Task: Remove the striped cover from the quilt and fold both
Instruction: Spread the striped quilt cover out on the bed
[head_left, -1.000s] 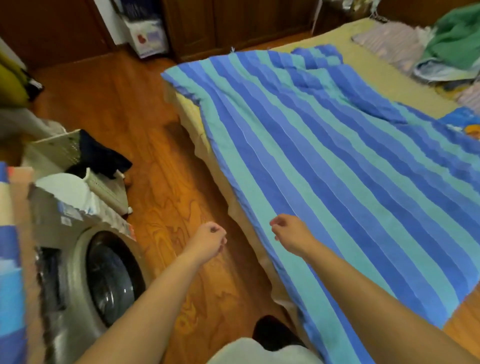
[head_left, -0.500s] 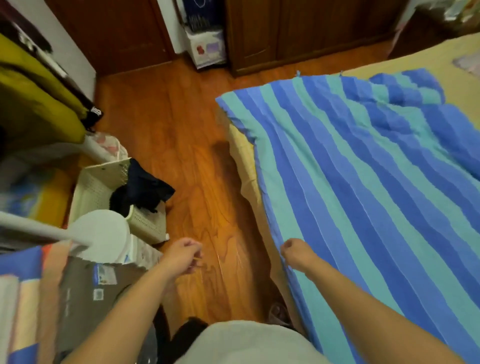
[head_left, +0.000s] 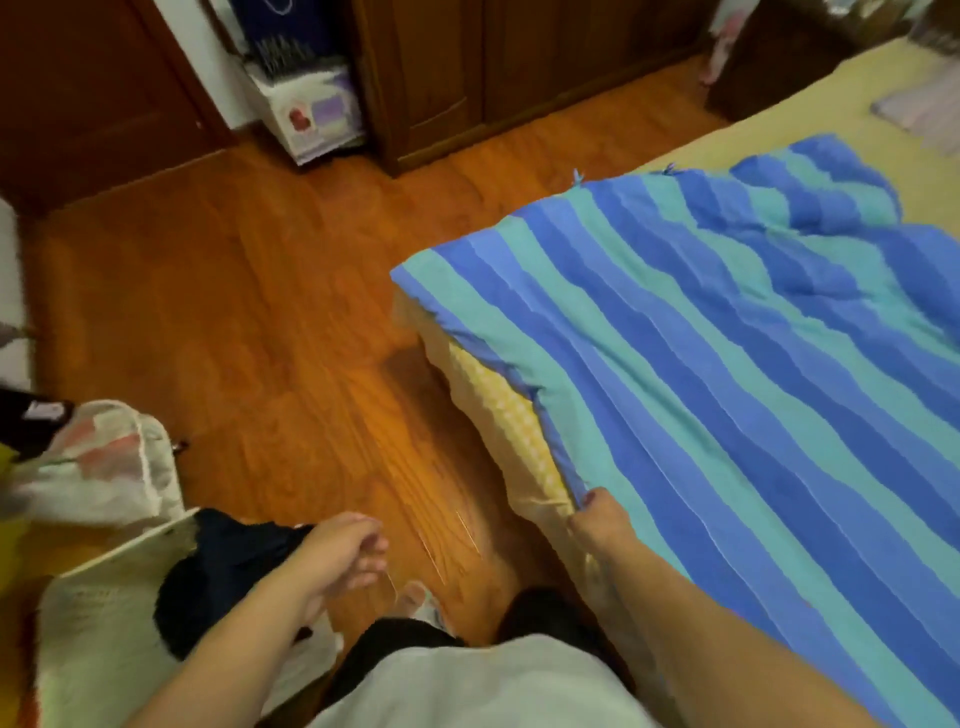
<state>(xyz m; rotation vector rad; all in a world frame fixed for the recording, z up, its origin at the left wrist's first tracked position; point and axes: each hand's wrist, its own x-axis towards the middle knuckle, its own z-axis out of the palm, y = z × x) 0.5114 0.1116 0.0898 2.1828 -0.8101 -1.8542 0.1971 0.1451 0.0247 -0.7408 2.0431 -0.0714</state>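
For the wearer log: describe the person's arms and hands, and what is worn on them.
Both forearms are bare, with no sleeve reaching them in the head view. The left hand and right hand wear no gloves; no watch, bracelet or ring is visible, though the picture is blurred. A light grey-white top shows at the bottom edge.

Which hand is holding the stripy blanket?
The right hand pinches the striped cover's edge; the left hand hangs over the floor, holding nothing.

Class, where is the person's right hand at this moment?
In the head view, lower centre-right: the right hand pinches the striped cover's near edge, beside the bed's yellow side.
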